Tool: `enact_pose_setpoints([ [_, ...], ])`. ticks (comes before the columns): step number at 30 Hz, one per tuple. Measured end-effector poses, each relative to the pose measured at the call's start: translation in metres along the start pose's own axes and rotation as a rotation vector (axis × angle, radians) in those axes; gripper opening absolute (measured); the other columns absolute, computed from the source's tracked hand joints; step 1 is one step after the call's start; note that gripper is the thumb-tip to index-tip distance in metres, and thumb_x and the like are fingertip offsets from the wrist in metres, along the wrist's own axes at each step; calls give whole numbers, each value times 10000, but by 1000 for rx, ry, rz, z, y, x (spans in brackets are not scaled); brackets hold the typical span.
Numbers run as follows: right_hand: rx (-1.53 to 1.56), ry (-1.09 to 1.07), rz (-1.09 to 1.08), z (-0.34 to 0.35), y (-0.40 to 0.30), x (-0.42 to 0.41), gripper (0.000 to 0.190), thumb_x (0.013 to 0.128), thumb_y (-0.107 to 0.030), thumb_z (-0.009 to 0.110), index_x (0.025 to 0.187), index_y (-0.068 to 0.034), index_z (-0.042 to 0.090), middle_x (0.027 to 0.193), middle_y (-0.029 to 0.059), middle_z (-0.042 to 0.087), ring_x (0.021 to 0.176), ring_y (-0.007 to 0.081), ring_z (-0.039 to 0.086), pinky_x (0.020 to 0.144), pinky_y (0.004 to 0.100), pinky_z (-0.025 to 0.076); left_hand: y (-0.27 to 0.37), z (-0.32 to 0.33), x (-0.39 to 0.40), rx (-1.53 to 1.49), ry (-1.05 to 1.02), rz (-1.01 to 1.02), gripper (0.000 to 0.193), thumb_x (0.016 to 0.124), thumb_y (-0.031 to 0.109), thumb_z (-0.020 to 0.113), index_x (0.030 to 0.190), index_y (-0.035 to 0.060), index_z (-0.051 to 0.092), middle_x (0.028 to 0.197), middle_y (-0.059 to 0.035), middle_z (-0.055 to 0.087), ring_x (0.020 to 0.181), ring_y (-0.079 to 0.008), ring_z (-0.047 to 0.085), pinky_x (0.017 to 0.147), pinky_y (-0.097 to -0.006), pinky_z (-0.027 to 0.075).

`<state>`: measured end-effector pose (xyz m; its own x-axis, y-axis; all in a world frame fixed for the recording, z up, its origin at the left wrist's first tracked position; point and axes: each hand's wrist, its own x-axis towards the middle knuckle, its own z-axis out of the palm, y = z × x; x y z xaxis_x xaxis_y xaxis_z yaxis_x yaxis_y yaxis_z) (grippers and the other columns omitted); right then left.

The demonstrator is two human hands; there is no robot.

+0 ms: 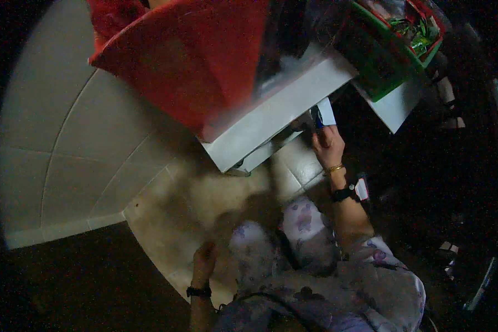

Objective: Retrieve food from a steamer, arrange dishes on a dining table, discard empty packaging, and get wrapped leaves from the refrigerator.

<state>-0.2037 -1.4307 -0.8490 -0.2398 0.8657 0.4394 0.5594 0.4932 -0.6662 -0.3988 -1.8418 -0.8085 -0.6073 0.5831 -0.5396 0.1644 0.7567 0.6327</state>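
Note:
My right hand reaches forward, its fingers pinching the lower edge of a small white-and-blue piece, perhaps a box or card. That piece sits at the underside of a low white furniture top. Beneath the top, a white panel or drawer front stands out at an angle, with a dark gap above it. My left hand hangs low beside my left knee, in shadow. Nothing shows in it, and its fingers are too dark to make out.
Red cloth drapes over the white top. A green crate with leafy contents in a red-edged bag stands at the upper right, on a white board. A tiled wall rises on the left above the tiled floor.

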Motion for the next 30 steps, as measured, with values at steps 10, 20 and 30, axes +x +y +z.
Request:
enact_pose_setpoints([
  [10, -9, -177, 94, 2, -15, 6, 177, 777, -185, 516, 857, -31, 549, 758, 184, 569, 688, 364, 550, 618, 425, 443, -7, -22, 12, 7, -3, 62, 338, 836, 171, 546, 1120, -11, 523, 1040, -151, 593, 946, -212, 571, 803, -306, 442],
  [20, -411, -417, 421, 21, 4, 70, 185, 736, -133, 598, 894, -37, 596, 849, 211, 604, 786, 369, 589, 678, 440, 479, -8, -38, 21, -48, -58, 51, 352, 835, 143, 553, 1150, -5, 498, 1079, -134, 574, 980, -196, 549, 817, -297, 436],
  [30, 720, 276, 679, 4, 9, 47, 124, 762, -141, 660, 835, -58, 604, 766, 3, 574, 622, 108, 538, 524, 234, 469, 39, -58, 33, -101, -56, -5, 312, 819, 84, 566, 1112, -14, 526, 1048, -110, 587, 934, -177, 558, 802, -290, 448],
])
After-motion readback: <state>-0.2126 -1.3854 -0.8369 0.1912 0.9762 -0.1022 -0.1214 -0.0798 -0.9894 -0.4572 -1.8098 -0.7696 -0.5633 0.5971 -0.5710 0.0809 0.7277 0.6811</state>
